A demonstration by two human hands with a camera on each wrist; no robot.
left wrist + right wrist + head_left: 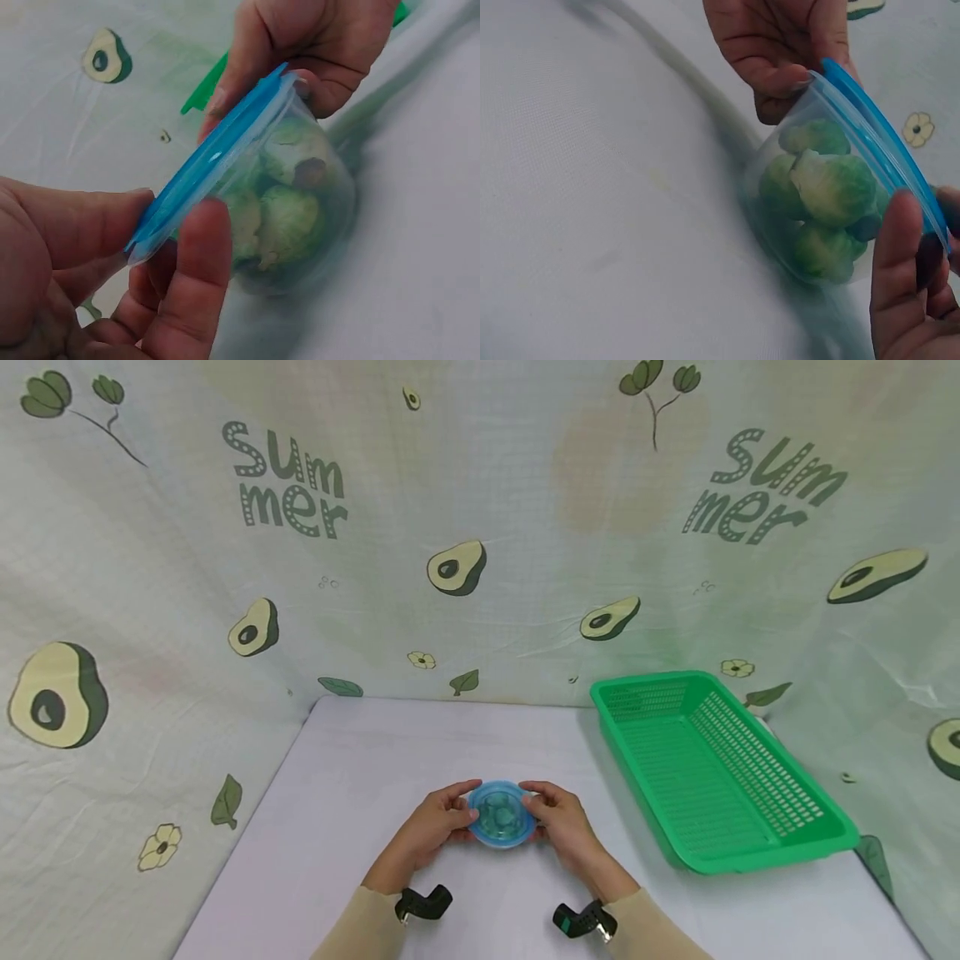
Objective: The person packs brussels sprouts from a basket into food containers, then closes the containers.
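Between both hands is a clear round plastic container (761,195) with a blue lid (501,792) on it. Several Brussels sprouts (832,187) show through its see-through wall. My left hand (437,818) pinches the rim on the left, with the thumb on the lid and fingers under the edge. On the opposite side my right hand (562,822) grips the rim the same way. In the left wrist view the lid (214,154) lies along the container's rim, and the container appears tilted there. Whether the lid is fully sealed I cannot tell.
A green plastic basket (690,760) with slotted sides stands at the right of the white table (390,752). Behind and beside the table hangs a cloth (517,468) printed with avocados and leaves. Each wrist wears a black strap device (423,903).
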